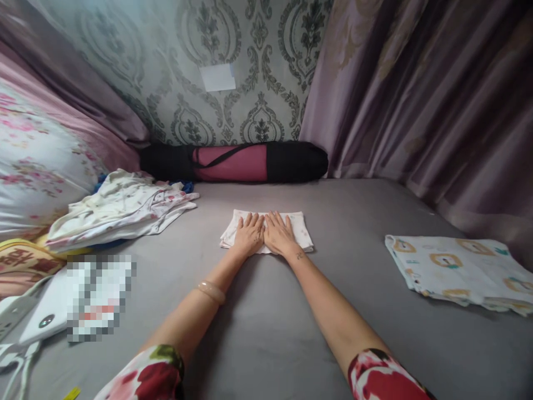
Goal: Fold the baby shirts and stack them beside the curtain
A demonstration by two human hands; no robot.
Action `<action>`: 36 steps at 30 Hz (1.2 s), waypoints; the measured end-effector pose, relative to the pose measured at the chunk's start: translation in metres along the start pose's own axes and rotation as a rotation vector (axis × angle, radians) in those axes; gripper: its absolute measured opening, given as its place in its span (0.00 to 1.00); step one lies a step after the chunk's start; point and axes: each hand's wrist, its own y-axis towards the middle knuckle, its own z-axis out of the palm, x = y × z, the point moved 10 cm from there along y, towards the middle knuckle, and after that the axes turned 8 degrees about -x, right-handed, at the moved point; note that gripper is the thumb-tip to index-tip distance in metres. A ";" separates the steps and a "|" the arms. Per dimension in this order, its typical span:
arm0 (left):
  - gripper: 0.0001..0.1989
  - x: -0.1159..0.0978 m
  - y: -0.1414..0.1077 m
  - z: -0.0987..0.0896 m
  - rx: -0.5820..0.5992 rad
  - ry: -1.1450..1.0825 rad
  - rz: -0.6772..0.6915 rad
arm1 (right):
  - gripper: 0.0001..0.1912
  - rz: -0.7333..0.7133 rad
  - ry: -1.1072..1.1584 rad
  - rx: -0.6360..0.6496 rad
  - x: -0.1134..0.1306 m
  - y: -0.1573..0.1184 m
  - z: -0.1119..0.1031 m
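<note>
A small folded white cloth (297, 228) with a faint print lies on the grey bed sheet (266, 328), in the middle of the view. My left hand (250, 234) rests flat on its left half, fingers stretched forward and a bracelet on the wrist. Beside it, my right hand (278, 232) is pressed flat on the cloth with its fingers spread. The two hands nearly touch at the thumbs. Layered edges of the cloth show at its left and right sides.
A folded patterned cloth (462, 272) lies at the right. Piled clothes (125, 208), a white device (54, 303) and cables (25, 366) are at the left. A black and pink rolled bag (233, 162) lies along the wall, between curtains (375, 94).
</note>
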 end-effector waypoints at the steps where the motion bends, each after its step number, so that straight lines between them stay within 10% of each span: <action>1: 0.27 0.001 0.000 0.001 0.010 0.004 -0.008 | 0.30 0.007 0.005 0.012 -0.001 0.000 0.001; 36: 0.24 0.066 -0.049 -0.034 -0.253 -0.199 -0.042 | 0.32 0.087 -0.077 0.114 -0.041 -0.004 -0.010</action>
